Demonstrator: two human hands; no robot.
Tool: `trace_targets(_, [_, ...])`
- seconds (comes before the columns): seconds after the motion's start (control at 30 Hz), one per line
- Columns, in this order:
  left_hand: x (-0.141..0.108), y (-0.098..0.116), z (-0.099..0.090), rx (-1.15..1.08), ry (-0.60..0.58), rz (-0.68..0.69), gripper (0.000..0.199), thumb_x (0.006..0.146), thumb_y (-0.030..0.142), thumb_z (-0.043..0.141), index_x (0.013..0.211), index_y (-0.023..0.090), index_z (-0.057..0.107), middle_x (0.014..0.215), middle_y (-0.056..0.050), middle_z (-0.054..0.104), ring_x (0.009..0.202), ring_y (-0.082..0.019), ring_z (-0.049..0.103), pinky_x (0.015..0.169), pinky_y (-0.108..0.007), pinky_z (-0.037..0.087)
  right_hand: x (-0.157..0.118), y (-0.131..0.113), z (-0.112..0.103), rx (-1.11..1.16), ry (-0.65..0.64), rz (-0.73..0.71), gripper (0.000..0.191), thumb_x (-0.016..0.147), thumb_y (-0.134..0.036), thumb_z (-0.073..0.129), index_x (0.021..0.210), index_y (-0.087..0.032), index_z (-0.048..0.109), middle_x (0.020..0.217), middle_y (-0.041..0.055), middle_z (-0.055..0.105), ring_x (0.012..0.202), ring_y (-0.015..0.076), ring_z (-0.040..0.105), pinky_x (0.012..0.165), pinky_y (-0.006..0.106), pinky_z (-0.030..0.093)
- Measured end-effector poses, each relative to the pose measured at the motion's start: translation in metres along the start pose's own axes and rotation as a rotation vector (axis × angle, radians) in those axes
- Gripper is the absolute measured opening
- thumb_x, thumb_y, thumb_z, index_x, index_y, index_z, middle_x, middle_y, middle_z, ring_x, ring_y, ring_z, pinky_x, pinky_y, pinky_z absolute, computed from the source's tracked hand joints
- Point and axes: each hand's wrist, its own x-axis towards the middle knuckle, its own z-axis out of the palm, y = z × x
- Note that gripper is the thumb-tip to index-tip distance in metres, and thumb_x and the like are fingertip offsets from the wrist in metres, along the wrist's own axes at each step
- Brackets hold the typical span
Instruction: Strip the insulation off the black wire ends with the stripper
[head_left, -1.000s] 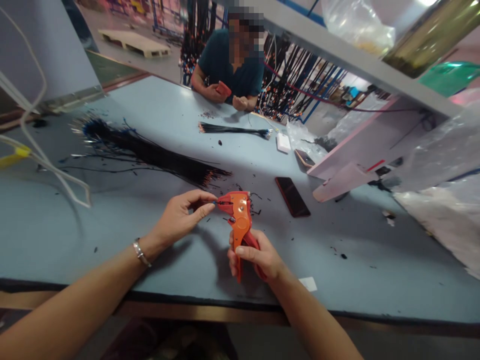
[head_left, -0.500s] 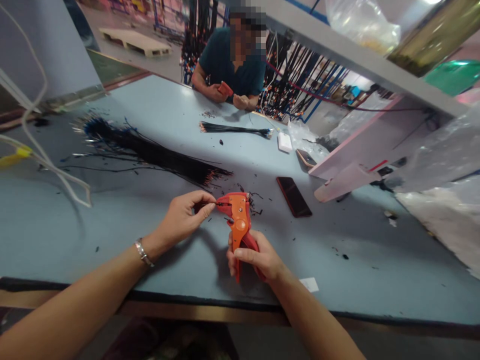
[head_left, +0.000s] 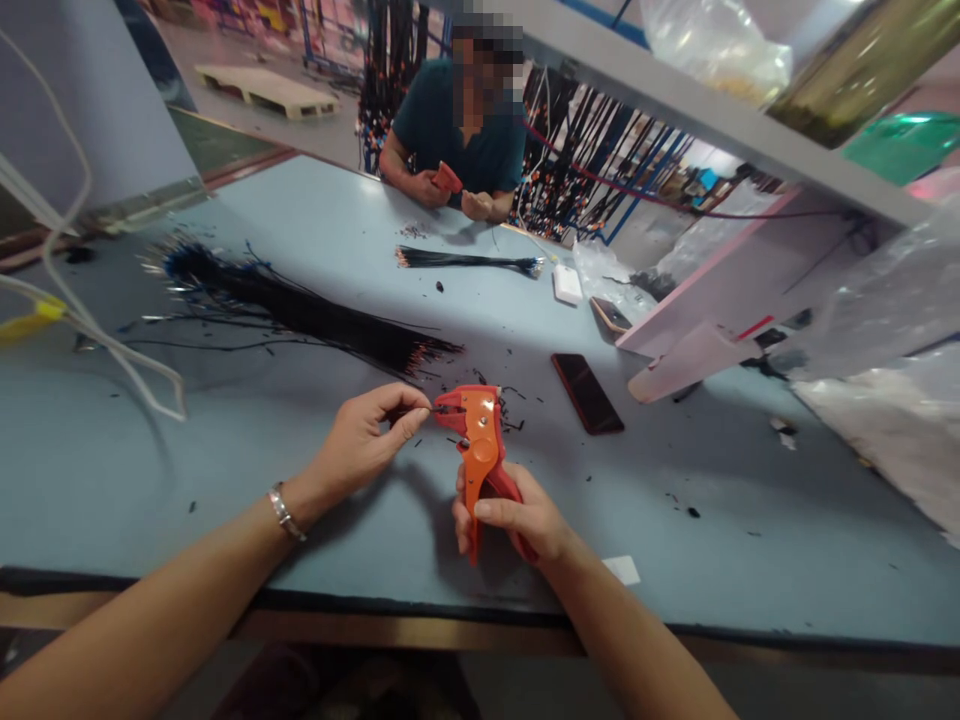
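My left hand [head_left: 379,430] pinches a thin black wire [head_left: 433,408], its tip at the jaws of an orange and red wire stripper [head_left: 481,430]. Fingers of my right hand [head_left: 517,515] wrap round the tool's handles, jaws pointing left toward the pinch. Behind my left hand lies a large bundle of black wires [head_left: 315,310], with copper-coloured ends to the right and blue and silver ends to the left. Small black scraps [head_left: 514,425] lie just beyond the tool.
A phone [head_left: 587,393] lies right of the tool. Farther back are a smaller wire bundle [head_left: 469,261], a white box [head_left: 567,284] and a person [head_left: 457,130] holding a red tool. White cables [head_left: 112,340] hang at left; a shelf [head_left: 720,110] crosses the upper right.
The tool's jaws now look wider apart, and its handles have spread slightly in my right hand. My left hand has barely moved. The whole view has shifted a little.
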Motion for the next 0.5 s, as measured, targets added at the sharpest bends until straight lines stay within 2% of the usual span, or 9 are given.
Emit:
trace_targets(0.17, [-0.0006, -0.0028, 0.0018, -0.027, -0.013, -0.014, 0.025, 0.087, 0.039, 0.054, 0.084, 0.017, 0.064, 0.075, -0.001, 0.065, 0.069, -0.014, 0.057, 0.067, -0.023, 0.045, -0.0005, 0.0009, -0.0016, -0.003, -0.018, 0.004, 0.041, 0.074, -0.036, 0.078, 0.098, -0.012, 0.054, 0.071, 0.0025, 0.064, 0.055, 0.0148, 0.064, 0.048, 0.025, 0.054])
trace_targets(0.33, [-0.0004, -0.0024, 0.0021, -0.018, -0.01, -0.015, 0.025, 0.085, 0.039, 0.055, 0.082, 0.017, 0.064, 0.074, -0.001, 0.065, 0.067, -0.014, 0.056, 0.065, -0.023, 0.045, -0.0021, 0.0047, -0.002, -0.057, 0.038, -0.005, 0.037, 0.076, -0.037, 0.076, 0.094, -0.013, 0.055, 0.069, 0.0017, 0.063, 0.051, 0.0135, 0.062, 0.044, 0.023, 0.052])
trace_targets(0.5, [-0.0001, 0.0013, 0.0008, -0.025, -0.015, -0.03, 0.025, 0.084, 0.04, 0.055, 0.081, 0.017, 0.065, 0.072, -0.001, 0.064, 0.066, -0.014, 0.056, 0.063, -0.023, 0.045, -0.0034, 0.0043, -0.0018, -0.113, 0.039, -0.008, 0.038, 0.077, -0.042, 0.075, 0.09, -0.014, 0.054, 0.063, 0.0007, 0.062, 0.048, 0.0127, 0.06, 0.044, 0.022, 0.05])
